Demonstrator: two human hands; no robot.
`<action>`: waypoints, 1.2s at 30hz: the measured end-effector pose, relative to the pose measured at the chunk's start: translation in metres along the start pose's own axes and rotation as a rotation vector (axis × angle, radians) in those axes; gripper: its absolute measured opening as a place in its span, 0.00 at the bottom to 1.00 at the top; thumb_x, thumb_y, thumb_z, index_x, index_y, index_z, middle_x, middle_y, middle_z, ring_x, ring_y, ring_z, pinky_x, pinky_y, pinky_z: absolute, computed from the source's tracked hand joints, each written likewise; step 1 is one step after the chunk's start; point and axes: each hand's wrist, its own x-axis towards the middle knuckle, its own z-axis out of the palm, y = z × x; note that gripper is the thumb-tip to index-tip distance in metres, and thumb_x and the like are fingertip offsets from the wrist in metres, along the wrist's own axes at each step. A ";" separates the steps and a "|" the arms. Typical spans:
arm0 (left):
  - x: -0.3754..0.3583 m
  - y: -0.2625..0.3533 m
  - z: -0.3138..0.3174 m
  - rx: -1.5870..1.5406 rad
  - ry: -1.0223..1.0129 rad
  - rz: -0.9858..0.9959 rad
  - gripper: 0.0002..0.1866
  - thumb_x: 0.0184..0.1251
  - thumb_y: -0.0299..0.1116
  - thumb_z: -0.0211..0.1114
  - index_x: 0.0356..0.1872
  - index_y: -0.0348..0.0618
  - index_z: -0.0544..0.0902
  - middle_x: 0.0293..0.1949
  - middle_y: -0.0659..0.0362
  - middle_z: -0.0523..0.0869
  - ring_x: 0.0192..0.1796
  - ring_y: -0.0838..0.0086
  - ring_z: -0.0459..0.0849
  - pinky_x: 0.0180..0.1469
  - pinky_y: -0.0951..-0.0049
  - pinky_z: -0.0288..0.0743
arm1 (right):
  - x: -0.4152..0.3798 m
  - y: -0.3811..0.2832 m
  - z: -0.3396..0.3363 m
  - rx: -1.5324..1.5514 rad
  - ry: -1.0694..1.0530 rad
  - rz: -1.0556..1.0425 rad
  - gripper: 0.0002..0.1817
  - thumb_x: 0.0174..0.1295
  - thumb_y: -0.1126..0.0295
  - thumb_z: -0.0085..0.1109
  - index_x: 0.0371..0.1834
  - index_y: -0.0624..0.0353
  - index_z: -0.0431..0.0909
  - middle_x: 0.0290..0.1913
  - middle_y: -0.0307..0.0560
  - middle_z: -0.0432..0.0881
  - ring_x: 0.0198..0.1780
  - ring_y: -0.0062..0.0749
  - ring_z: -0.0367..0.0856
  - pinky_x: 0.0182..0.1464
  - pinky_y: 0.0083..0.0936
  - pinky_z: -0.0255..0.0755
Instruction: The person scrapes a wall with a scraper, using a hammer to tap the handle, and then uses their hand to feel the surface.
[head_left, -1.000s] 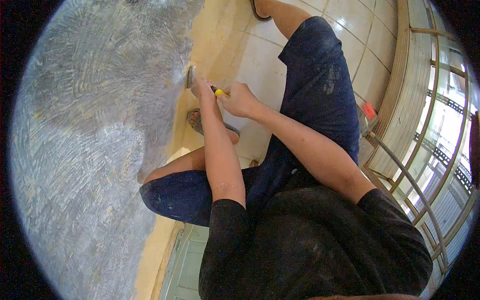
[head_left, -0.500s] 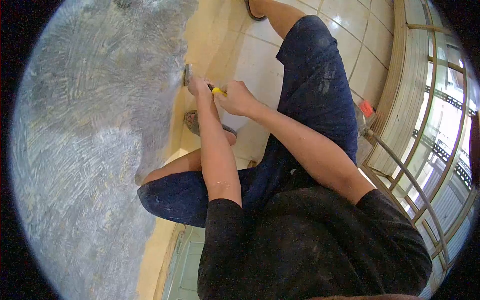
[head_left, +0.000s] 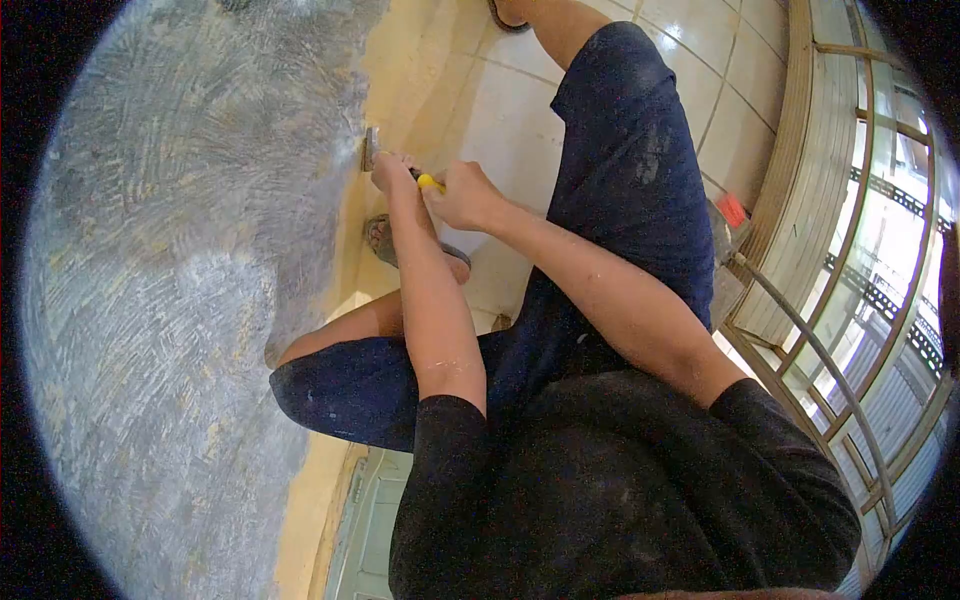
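Both my hands are on one scraper, which has a yellow and black handle and a flat metal blade. Close behind the blade, my left hand is closed around the front of the tool. My right hand wraps the rear of the handle, beside the yellow part. The blade's edge meets the wall where its rough grey, swirled coating borders a bare yellowish strip. Fingers partly cover the middle of the tool.
Below the hands is a sandalled foot, and my bent knees in dark shorts flank them. Pale floor tiles lie beyond. Metal-framed glass panels and a curved pipe stand on the right; a greenish door is at the bottom.
Both hands and the scraper have shifted slightly left and up along the wall's edge. The grip is the same.
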 end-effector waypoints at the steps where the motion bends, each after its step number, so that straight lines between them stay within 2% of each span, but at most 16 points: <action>1: -0.008 0.013 0.004 -0.056 0.010 -0.096 0.12 0.71 0.37 0.49 0.28 0.45 0.69 0.19 0.60 0.70 0.16 0.72 0.67 0.18 0.68 0.61 | 0.000 0.004 0.001 0.000 0.008 -0.001 0.19 0.63 0.61 0.58 0.32 0.72 0.83 0.28 0.74 0.80 0.30 0.60 0.84 0.36 0.46 0.75; 2: -0.019 0.024 0.002 -0.105 0.025 -0.199 0.11 0.71 0.36 0.49 0.27 0.44 0.69 0.19 0.59 0.70 0.16 0.72 0.67 0.17 0.68 0.61 | -0.004 0.008 0.005 -0.014 0.026 -0.050 0.19 0.63 0.61 0.58 0.31 0.72 0.83 0.28 0.73 0.80 0.29 0.59 0.84 0.36 0.46 0.75; 5: -0.073 0.055 0.012 -0.117 0.208 -0.131 0.12 0.71 0.36 0.49 0.26 0.45 0.69 0.18 0.60 0.69 0.16 0.71 0.67 0.17 0.67 0.60 | -0.021 0.006 0.001 -0.031 0.031 -0.142 0.19 0.63 0.61 0.58 0.31 0.72 0.83 0.27 0.73 0.80 0.28 0.60 0.83 0.36 0.46 0.75; 6: -0.064 0.053 0.013 -0.129 0.211 -0.127 0.12 0.71 0.36 0.49 0.26 0.45 0.69 0.18 0.60 0.69 0.16 0.71 0.67 0.17 0.67 0.60 | -0.022 0.003 -0.002 -0.032 0.019 -0.182 0.19 0.64 0.61 0.58 0.31 0.72 0.83 0.27 0.72 0.80 0.28 0.60 0.83 0.36 0.47 0.75; 8: -0.037 0.030 0.001 -0.189 0.077 -0.131 0.13 0.71 0.39 0.49 0.26 0.45 0.68 0.18 0.61 0.68 0.16 0.71 0.67 0.17 0.68 0.58 | -0.002 0.003 0.001 -0.046 0.006 -0.127 0.19 0.64 0.61 0.57 0.32 0.71 0.83 0.27 0.73 0.81 0.29 0.61 0.83 0.37 0.47 0.75; 12: -0.004 -0.007 -0.004 -0.163 0.083 -0.165 0.13 0.70 0.40 0.49 0.27 0.45 0.67 0.19 0.60 0.68 0.16 0.71 0.67 0.18 0.68 0.59 | 0.005 0.012 0.008 -0.057 -0.014 0.001 0.19 0.65 0.61 0.56 0.34 0.71 0.84 0.29 0.72 0.81 0.31 0.62 0.83 0.38 0.46 0.76; 14: 0.009 -0.010 -0.005 -0.152 0.084 -0.171 0.13 0.70 0.40 0.49 0.27 0.45 0.67 0.19 0.60 0.68 0.17 0.71 0.67 0.19 0.68 0.59 | 0.002 0.012 0.011 -0.079 0.014 -0.026 0.19 0.64 0.60 0.56 0.34 0.71 0.84 0.29 0.72 0.81 0.31 0.62 0.83 0.38 0.46 0.75; 17: -0.075 0.054 0.014 -0.067 0.110 -0.077 0.12 0.69 0.40 0.49 0.28 0.44 0.67 0.20 0.59 0.69 0.17 0.71 0.67 0.20 0.67 0.61 | -0.019 0.009 0.006 -0.086 0.066 -0.114 0.19 0.64 0.60 0.57 0.35 0.71 0.84 0.29 0.71 0.82 0.31 0.63 0.83 0.38 0.46 0.75; 19: -0.051 0.045 0.013 -0.202 0.030 -0.099 0.12 0.68 0.39 0.49 0.28 0.44 0.67 0.20 0.59 0.69 0.17 0.71 0.66 0.19 0.68 0.60 | -0.013 -0.003 -0.004 -0.079 0.087 -0.195 0.20 0.64 0.60 0.57 0.35 0.71 0.83 0.29 0.71 0.82 0.31 0.63 0.83 0.37 0.46 0.75; 21: -0.002 0.009 0.012 -0.320 -0.051 -0.125 0.11 0.68 0.39 0.48 0.28 0.44 0.67 0.20 0.59 0.69 0.17 0.72 0.66 0.19 0.68 0.60 | 0.012 -0.009 -0.008 -0.116 0.044 -0.080 0.19 0.64 0.60 0.58 0.35 0.71 0.84 0.30 0.72 0.81 0.31 0.62 0.83 0.38 0.47 0.75; 23: 0.055 -0.032 0.027 -0.237 0.063 -0.208 0.11 0.67 0.38 0.48 0.28 0.44 0.67 0.20 0.60 0.68 0.17 0.72 0.64 0.17 0.70 0.58 | 0.031 0.003 -0.013 -0.099 0.041 -0.075 0.18 0.64 0.61 0.58 0.35 0.71 0.84 0.29 0.72 0.81 0.30 0.62 0.83 0.37 0.47 0.75; 25: 0.004 0.008 0.056 -0.172 0.154 -0.180 0.10 0.67 0.37 0.48 0.28 0.44 0.67 0.20 0.60 0.68 0.17 0.72 0.65 0.17 0.71 0.58 | 0.038 0.006 -0.021 -0.088 0.031 -0.077 0.18 0.64 0.62 0.58 0.35 0.71 0.84 0.28 0.73 0.80 0.29 0.61 0.82 0.37 0.47 0.75; 27: -0.040 0.027 0.051 -0.081 0.255 -0.170 0.10 0.68 0.36 0.48 0.28 0.44 0.68 0.20 0.60 0.69 0.17 0.72 0.65 0.16 0.71 0.58 | 0.017 0.007 -0.031 -0.090 -0.016 -0.065 0.18 0.64 0.62 0.58 0.34 0.71 0.84 0.27 0.72 0.80 0.28 0.59 0.82 0.36 0.47 0.74; 29: -0.051 0.041 0.042 -0.141 0.139 -0.118 0.11 0.70 0.36 0.49 0.28 0.44 0.69 0.20 0.59 0.70 0.16 0.71 0.66 0.16 0.70 0.59 | 0.004 0.004 -0.033 -0.066 -0.025 -0.068 0.19 0.63 0.62 0.58 0.33 0.72 0.83 0.30 0.73 0.81 0.31 0.60 0.83 0.39 0.48 0.75; 32: -0.016 0.018 0.043 -0.063 0.124 -0.129 0.12 0.71 0.37 0.49 0.28 0.45 0.69 0.19 0.59 0.70 0.15 0.71 0.67 0.16 0.69 0.58 | 0.025 0.012 -0.033 -0.038 -0.055 -0.058 0.20 0.63 0.61 0.57 0.33 0.73 0.83 0.32 0.74 0.82 0.35 0.62 0.85 0.42 0.49 0.76; 36: 0.000 -0.005 0.045 0.056 0.293 -0.090 0.11 0.71 0.38 0.48 0.28 0.45 0.68 0.18 0.60 0.69 0.16 0.71 0.66 0.17 0.68 0.58 | 0.025 0.017 -0.031 -0.003 -0.038 0.022 0.17 0.64 0.62 0.58 0.37 0.69 0.84 0.30 0.71 0.81 0.31 0.62 0.83 0.38 0.47 0.76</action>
